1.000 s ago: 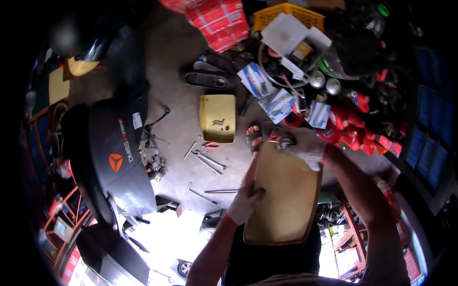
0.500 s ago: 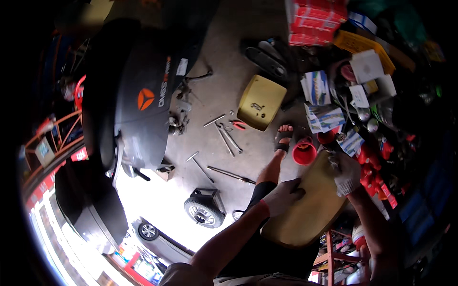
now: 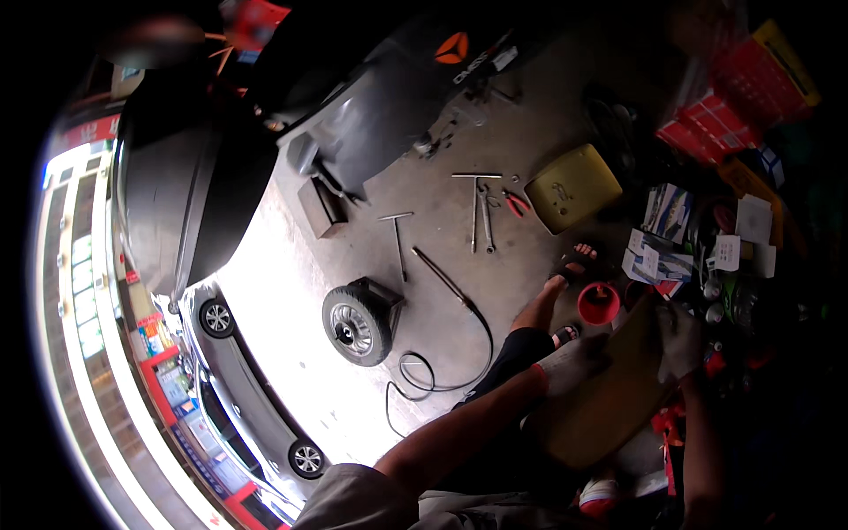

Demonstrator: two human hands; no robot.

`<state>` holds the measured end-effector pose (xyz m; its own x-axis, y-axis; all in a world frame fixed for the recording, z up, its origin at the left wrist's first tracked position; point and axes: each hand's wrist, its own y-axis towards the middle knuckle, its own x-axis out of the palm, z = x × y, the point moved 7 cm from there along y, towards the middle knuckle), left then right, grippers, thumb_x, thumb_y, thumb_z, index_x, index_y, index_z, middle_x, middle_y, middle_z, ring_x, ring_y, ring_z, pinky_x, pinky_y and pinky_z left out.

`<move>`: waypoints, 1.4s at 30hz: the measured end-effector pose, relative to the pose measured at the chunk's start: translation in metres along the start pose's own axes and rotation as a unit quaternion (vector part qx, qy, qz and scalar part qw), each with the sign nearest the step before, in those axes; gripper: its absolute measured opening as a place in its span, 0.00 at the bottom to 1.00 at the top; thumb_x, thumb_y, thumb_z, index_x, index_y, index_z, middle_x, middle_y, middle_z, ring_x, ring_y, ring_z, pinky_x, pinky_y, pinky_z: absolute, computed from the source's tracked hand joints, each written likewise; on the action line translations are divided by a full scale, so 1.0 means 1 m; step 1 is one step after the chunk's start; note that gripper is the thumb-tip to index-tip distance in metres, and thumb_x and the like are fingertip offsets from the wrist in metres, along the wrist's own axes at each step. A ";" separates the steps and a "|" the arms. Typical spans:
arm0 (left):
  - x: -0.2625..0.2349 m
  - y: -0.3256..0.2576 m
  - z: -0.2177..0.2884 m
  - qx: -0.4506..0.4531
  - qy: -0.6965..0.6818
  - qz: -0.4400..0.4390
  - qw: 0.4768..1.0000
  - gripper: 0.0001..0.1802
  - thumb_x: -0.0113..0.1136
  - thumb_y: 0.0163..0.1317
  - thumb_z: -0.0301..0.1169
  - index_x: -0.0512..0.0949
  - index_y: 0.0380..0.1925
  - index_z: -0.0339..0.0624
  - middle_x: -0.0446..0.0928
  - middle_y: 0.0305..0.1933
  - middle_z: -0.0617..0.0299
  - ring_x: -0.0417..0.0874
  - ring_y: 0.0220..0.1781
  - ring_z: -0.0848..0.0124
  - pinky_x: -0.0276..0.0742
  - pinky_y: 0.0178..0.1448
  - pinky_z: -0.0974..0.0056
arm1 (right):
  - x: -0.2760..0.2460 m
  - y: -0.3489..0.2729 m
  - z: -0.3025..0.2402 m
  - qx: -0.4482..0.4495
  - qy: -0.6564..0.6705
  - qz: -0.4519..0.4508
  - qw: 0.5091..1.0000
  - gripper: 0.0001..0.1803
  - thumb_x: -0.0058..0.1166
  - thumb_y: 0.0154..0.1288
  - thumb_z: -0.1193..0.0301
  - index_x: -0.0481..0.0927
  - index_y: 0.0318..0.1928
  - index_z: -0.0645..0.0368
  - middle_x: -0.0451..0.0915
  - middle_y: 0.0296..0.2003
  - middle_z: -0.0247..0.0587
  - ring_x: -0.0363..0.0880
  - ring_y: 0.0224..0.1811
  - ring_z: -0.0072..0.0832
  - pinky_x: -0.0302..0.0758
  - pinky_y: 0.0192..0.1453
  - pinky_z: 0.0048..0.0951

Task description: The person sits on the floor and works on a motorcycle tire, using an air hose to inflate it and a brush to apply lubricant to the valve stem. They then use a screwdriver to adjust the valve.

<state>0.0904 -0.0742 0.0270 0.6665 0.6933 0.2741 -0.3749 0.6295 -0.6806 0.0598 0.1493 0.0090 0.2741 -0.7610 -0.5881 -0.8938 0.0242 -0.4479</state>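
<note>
Both my hands wear pale work gloves and hold a flat tan cardboard sheet (image 3: 609, 393) low on the right, in shadow. My left hand (image 3: 570, 362) grips its near left edge. My right hand (image 3: 678, 340) grips its far right edge. A red funnel (image 3: 598, 303) stands on the floor just beyond the sheet, beside my sandalled foot (image 3: 579, 262). My dark shorts and knee show under the sheet.
On the concrete floor lie several long metal tools (image 3: 481, 212), red-handled pliers (image 3: 516, 202), a yellow pad (image 3: 572, 187), a small wheel unit (image 3: 358, 322) and a black hose (image 3: 442, 371). Boxes and red crates (image 3: 733, 124) crowd the right. A dark scooter (image 3: 389, 97) stands behind; a parked car (image 3: 247, 397) at the left.
The view has swung left and tilted, so the floor tools and yellow pad now sit higher and to the right. Both hands still hold the cardboard sheet, now lower right in shadow.
</note>
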 end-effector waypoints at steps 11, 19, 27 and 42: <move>0.015 -0.137 -0.114 0.043 -0.160 0.178 0.970 0.25 0.58 0.72 0.35 0.72 0.64 0.35 0.80 0.50 0.58 0.79 0.52 0.71 0.75 0.57 0.65 | -0.034 -0.060 0.143 0.110 0.094 0.060 0.988 0.19 0.47 0.77 0.71 0.77 0.62 0.67 0.80 0.58 0.45 0.77 0.59 0.32 0.70 0.67 0.33; -0.008 -0.208 -0.217 -0.081 -0.332 0.339 0.876 0.19 0.55 0.73 0.37 0.77 0.55 0.34 0.82 0.40 0.60 0.80 0.38 0.75 0.76 0.44 0.68 | 0.104 -0.083 0.171 0.244 0.182 0.103 0.947 0.15 0.56 0.67 0.77 0.83 0.54 0.63 0.83 0.50 0.35 0.80 0.51 0.27 0.74 0.60 0.30; -0.070 -0.278 -0.314 -0.118 -0.394 0.395 0.822 0.20 0.47 0.78 0.38 0.74 0.62 0.38 0.85 0.39 0.58 0.80 0.32 0.73 0.77 0.36 0.67 | 0.314 -0.056 0.178 0.297 0.298 0.167 0.892 0.22 0.63 0.60 0.78 0.80 0.56 0.59 0.83 0.49 0.38 0.83 0.45 0.32 0.79 0.53 0.35; -0.240 -0.391 -0.460 -0.023 -0.557 0.388 0.734 0.19 0.44 0.78 0.34 0.71 0.62 0.37 0.84 0.43 0.57 0.81 0.32 0.73 0.77 0.36 0.68 | 0.541 -0.106 -0.064 0.307 0.237 -0.071 0.919 0.09 0.61 0.67 0.75 0.85 0.47 0.60 0.84 0.39 0.29 0.81 0.39 0.22 0.78 0.45 0.27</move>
<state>0.3738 -0.6480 -0.0856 -0.6859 0.7101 0.1589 -0.3237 -0.1022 -0.9406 0.2804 -0.3068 -0.2183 0.0566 -0.9781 -0.2005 -0.4518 0.1540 -0.8787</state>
